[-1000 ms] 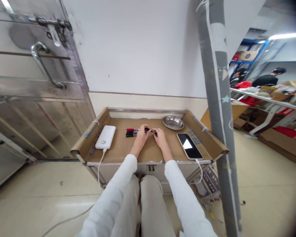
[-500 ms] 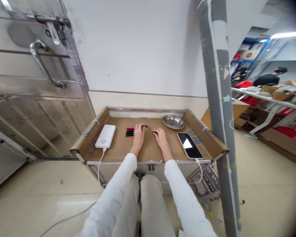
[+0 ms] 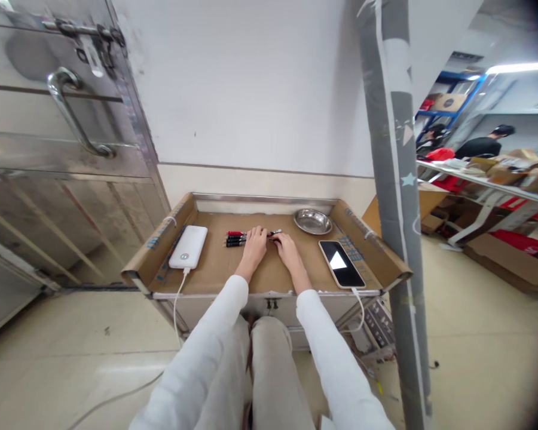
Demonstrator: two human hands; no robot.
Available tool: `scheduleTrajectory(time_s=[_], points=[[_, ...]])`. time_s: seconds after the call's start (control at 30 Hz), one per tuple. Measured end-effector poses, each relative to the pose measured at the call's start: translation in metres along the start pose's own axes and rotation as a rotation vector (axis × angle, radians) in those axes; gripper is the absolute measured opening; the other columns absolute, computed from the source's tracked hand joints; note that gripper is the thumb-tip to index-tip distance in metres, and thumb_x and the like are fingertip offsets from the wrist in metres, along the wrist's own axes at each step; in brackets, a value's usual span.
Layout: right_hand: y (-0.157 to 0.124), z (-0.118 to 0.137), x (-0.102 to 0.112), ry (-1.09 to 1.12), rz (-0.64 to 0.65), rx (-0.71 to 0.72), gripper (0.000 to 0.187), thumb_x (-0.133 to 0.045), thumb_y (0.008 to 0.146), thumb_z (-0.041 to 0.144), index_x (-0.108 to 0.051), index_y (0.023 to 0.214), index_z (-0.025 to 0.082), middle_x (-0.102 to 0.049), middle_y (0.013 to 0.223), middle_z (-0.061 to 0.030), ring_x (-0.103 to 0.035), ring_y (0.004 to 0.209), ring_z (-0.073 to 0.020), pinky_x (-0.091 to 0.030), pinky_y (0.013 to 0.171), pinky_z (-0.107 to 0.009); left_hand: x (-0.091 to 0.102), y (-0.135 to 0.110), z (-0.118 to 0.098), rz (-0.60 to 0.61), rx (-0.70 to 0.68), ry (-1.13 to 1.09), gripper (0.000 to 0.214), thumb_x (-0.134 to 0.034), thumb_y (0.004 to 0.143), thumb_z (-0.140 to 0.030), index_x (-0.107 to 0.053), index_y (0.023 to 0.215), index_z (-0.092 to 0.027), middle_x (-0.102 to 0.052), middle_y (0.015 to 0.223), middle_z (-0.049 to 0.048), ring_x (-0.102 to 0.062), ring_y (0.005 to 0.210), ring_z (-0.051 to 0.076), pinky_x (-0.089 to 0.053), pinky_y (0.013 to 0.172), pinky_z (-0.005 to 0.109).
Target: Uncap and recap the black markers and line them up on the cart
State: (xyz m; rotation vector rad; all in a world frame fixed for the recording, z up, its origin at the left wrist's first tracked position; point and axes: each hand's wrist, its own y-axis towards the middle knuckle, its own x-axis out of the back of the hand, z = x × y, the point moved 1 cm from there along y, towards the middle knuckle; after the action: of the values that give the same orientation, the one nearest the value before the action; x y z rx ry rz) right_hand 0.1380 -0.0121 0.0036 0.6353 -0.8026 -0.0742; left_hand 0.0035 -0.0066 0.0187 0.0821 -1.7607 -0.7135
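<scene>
Slim black pen (image 3: pixel 274 232), lying slantwise, between left hand (image 3: pixel 255 243) and right hand (image 3: pixel 287 249), beside row of pens (image 3: pixel 235 239), both grips unclear

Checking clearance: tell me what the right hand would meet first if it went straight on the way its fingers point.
The pen lying at its fingertips; the right hand may be touching it, too small to tell. Beyond that, the cart's far rim.

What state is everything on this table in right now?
Power bank, lying flat, cable plugged in.
Phone, lying flat, screen lit, cable plugged in.
Bowl, upright, empty.
Pens, lying side by side in a row.
Loose pen, lying between both hands' fingertips.
Left hand, palm down at the pens, grip unclear.
Right hand, palm down, grip unclear.
</scene>
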Motion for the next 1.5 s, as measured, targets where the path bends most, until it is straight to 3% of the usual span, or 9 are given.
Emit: scheduleTrajectory(time_s=[0.3,0.6,0.8,1.0,1.17,1.3,1.4,1.5], points=[[0.002,-0.008,0.001,-0.071,-0.024,-0.042,0.028,-0.040,0.084,0.009,-0.062,0.097,0.020,-0.065,0.098,-0.0073,-0.054,0.091,-0.0212,-0.042,0.086,-0.036,-0.008,0.000,-0.001,-0.006,0.026,0.059,0.018,-0.041,0.091,-0.025,-0.056,0.095,-0.016,-0.056,0.099,0.0109,-0.048,0.096,0.026,-0.036,0.084,0.040],[0.005,-0.010,0.000,-0.161,-0.071,-0.068,0.026,-0.040,0.084,0.009,-0.060,0.098,0.017,-0.061,0.098,-0.0095,-0.051,0.094,-0.0219,-0.041,0.088,-0.036,-0.008,0.006,-0.001,-0.055,0.090,0.134,0.021,-0.044,0.089,-0.022,-0.056,0.103,-0.012,-0.056,0.104,0.0148,-0.049,0.097,0.028,-0.038,0.083,0.039],[0.002,-0.012,-0.001,-0.245,-0.093,-0.099,0.023,-0.041,0.087,0.012,-0.063,0.091,0.018,-0.056,0.092,-0.0090,-0.050,0.089,-0.0218,-0.041,0.086,-0.035,-0.010,0.009,0.003,-0.040,0.126,0.139,0.027,-0.035,0.091,-0.017,-0.059,0.104,-0.016,-0.057,0.102,0.0138,-0.049,0.098,0.028,-0.038,0.084,0.040],[0.003,-0.012,-0.003,-0.261,-0.072,-0.097,0.027,-0.040,0.089,0.015,-0.064,0.100,0.017,-0.060,0.094,-0.0098,-0.051,0.091,-0.0215,-0.041,0.085,-0.034,-0.004,0.008,0.001,-0.059,0.176,0.111,0.028,-0.035,0.091,-0.017,-0.057,0.107,-0.018,-0.056,0.109,0.0131,-0.049,0.101,0.026,-0.038,0.085,0.038],[0.002,-0.007,0.000,-0.301,-0.064,-0.119,0.030,-0.037,0.087,0.010,-0.064,0.099,0.016,-0.062,0.095,-0.0092,-0.051,0.091,-0.0205,-0.039,0.085,-0.032,0.011,-0.013,0.001,-0.149,0.337,0.140,0.028,-0.030,0.091,-0.016,-0.054,0.104,-0.013,-0.056,0.102,0.0131,-0.050,0.098,0.026,-0.039,0.085,0.038],[0.000,-0.003,0.001,-0.351,-0.022,-0.137,0.029,-0.040,0.084,0.009,-0.064,0.098,0.016,-0.062,0.098,-0.0094,-0.050,0.093,-0.0209,-0.037,0.085,-0.033,0.021,-0.034,0.003,-0.145,0.496,0.225,0.025,-0.032,0.087,-0.013,-0.054,0.099,-0.009,-0.055,0.102,0.0170,-0.050,0.098,0.028,-0.039,0.086,0.040],[-0.002,0.001,0.002,-0.355,-0.016,-0.133,0.031,-0.041,0.084,0.009,-0.063,0.104,0.017,-0.061,0.101,-0.0100,-0.051,0.095,-0.0223,-0.037,0.085,-0.034,0.020,-0.040,0.004,-0.132,0.446,0.221,0.024,-0.034,0.087,-0.013,-0.053,0.101,-0.010,-0.056,0.101,0.0168,-0.051,0.098,0.028,-0.039,0.088,0.042],[-0.004,0.006,0.005,-0.301,-0.014,-0.099,0.033,-0.042,0.082,0.009,-0.063,0.105,0.020,-0.061,0.102,-0.0092,-0.051,0.094,-0.0225,-0.038,0.085,-0.035,0.015,-0.038,0.004,-0.108,0.311,0.150,0.023,-0.036,0.089,-0.017,-0.054,0.103,-0.013,-0.057,0.102,0.0168,-0.052,0.098,0.028,-0.040,0.086,0.042]])
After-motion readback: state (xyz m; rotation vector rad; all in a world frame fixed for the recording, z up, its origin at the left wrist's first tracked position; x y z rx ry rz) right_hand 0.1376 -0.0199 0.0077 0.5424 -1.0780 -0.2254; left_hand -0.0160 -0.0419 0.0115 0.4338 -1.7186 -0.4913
